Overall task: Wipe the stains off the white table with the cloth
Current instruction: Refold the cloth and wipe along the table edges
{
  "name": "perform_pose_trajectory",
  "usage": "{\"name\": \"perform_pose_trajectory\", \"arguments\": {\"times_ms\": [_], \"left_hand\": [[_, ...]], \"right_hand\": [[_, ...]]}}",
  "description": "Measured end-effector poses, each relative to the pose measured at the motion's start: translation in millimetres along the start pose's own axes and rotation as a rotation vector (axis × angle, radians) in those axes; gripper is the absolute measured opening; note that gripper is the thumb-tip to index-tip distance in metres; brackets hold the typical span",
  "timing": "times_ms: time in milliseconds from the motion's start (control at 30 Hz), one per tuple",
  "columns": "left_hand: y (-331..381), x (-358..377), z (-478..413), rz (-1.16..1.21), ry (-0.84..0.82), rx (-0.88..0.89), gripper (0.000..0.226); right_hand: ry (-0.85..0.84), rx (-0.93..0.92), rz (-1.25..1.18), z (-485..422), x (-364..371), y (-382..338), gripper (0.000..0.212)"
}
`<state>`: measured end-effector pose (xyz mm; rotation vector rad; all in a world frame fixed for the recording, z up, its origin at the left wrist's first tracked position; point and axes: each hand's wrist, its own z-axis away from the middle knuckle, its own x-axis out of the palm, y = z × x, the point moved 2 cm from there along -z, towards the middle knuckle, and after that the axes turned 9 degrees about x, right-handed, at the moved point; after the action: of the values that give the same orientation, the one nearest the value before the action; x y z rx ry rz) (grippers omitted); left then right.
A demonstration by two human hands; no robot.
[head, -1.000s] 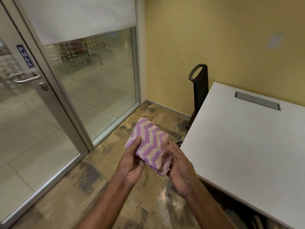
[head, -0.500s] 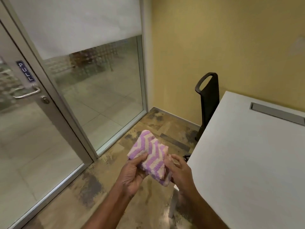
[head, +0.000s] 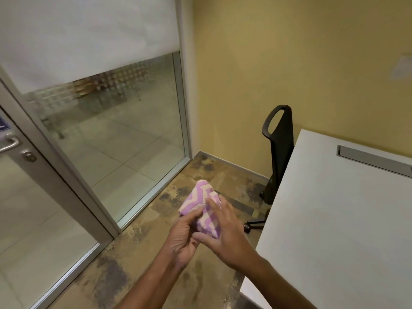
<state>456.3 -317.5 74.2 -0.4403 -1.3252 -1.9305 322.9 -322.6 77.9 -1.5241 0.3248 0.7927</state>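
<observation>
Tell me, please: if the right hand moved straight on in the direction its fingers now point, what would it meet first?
The right hand already lies on the cloth, its fingers pointing up-left across it, so it meets the cloth. Beyond that probably the floor near the glass panel, though depth is unclear.

Cloth [head: 200, 210]: folded, we hold it over the floor [head: 138, 264], left of the table [head: 334, 219].
Left hand [head: 181, 238]: grips it from below.
Right hand [head: 225, 233]: clasps its side.

Bare white table [head: 334, 219]; black chair [head: 279, 150] at far edge.
</observation>
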Motion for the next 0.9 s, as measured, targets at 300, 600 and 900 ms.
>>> {"name": "perform_pose_trajectory", "arguments": {"times_ms": [300,600,900], "left_hand": [[61,-17,-93,-0.161,-0.183,-0.19,0.039],[91,3,-152,-0.366,-0.399,-0.286,0.028],[61,60,-202,-0.604,-0.55,-0.363,0.02]], "right_hand": [[-0.115,0.157,0.178,-85,25,-24,0.123],[0.208,0.377,0.262,-127,52,-44,0.105],[0.41,0.527,0.124,-147,27,-8,0.099]]}}
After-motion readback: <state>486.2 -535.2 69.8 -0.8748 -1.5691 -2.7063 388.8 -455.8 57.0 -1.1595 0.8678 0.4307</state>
